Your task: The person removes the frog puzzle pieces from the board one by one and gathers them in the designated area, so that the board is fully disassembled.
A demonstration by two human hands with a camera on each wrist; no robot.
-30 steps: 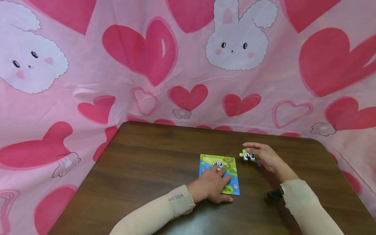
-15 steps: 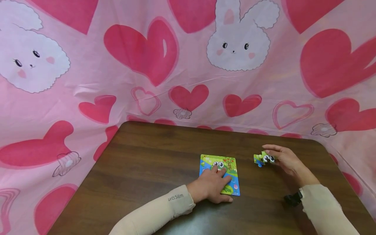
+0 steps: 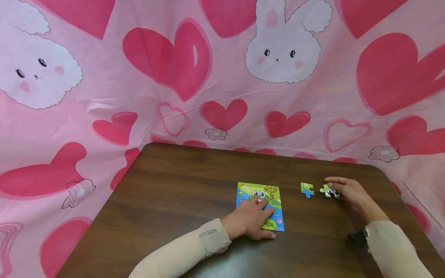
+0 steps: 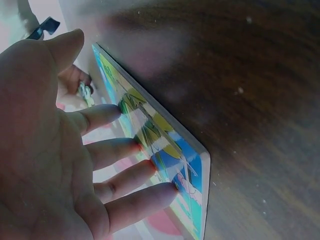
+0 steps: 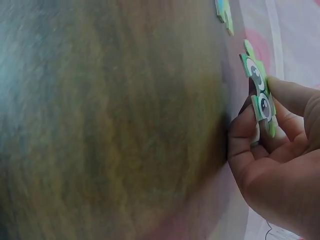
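Note:
A frog jigsaw board (image 3: 274, 193) lies on the brown table, its picture green and blue. My left hand (image 3: 253, 219) rests on it with fingers spread; in the left wrist view the fingertips touch the board's (image 4: 172, 135) face. Off to the right, my right hand (image 3: 354, 195) pinches a jigsaw piece (image 3: 332, 192) printed with two big frog eyes. In the right wrist view, thumb and fingers grip that piece (image 5: 262, 95) by its side. Just left of it, a second jigsaw piece (image 3: 307, 189), green and blue, lies on the table.
The dark wooden table (image 3: 167, 200) runs back to a pink curtain (image 3: 222, 81) with hearts and rabbits, which hangs behind and at both sides. A black wrist camera (image 3: 358, 238) sits under the right wrist.
My right hand has moved right with the eye piece. The green-and-blue piece, earlier beside the eye piece at the hand, now lies apart on the table. My left hand has stayed put.

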